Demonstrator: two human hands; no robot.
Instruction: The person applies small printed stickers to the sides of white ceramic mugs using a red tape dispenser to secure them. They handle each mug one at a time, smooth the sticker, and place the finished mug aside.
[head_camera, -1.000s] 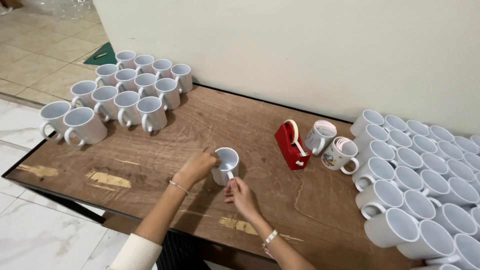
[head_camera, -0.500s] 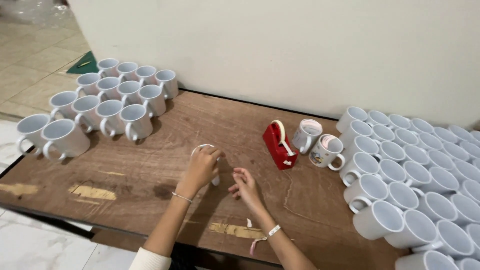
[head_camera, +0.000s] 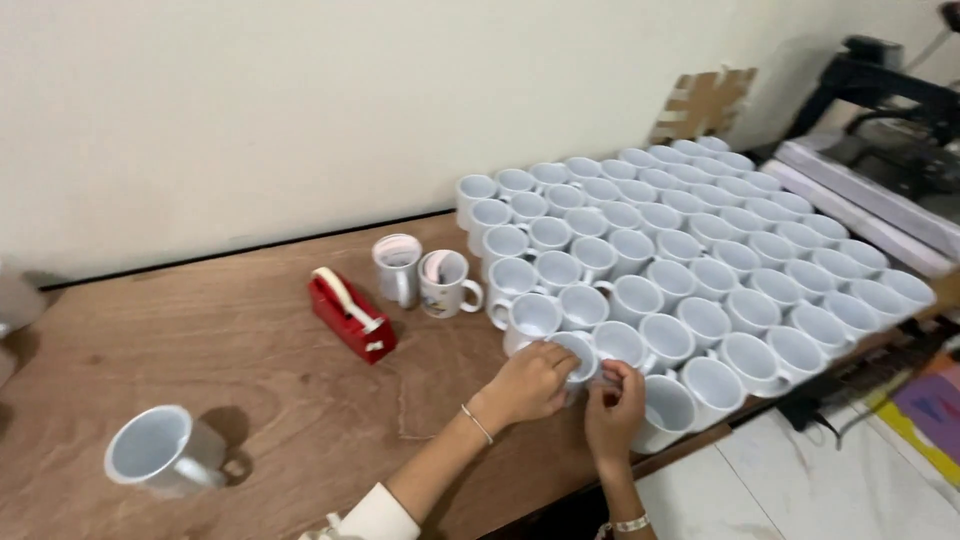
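My left hand (head_camera: 528, 385) grips a white mug (head_camera: 578, 352) at the front edge of a large cluster of white mugs (head_camera: 700, 250) on the right of the wooden table (head_camera: 250, 370). The fingers of my right hand (head_camera: 612, 408) pinch the same mug from its near side. A thin bracelet sits on each wrist. Another white mug (head_camera: 165, 450) rests alone at the table's near left, its handle pointing right.
A red tape dispenser (head_camera: 350, 315) stands mid-table, with two mugs wrapped in printed paper (head_camera: 397, 265) (head_camera: 445, 283) just behind it. A black press machine (head_camera: 890, 110) and a cardboard piece (head_camera: 700, 100) are at the back right. The table's front edge runs just below my hands.
The view has swung right. The mug my hands held mid-table now rests alone at the left, and both hands have moved right onto a mug at the big cluster's front edge.
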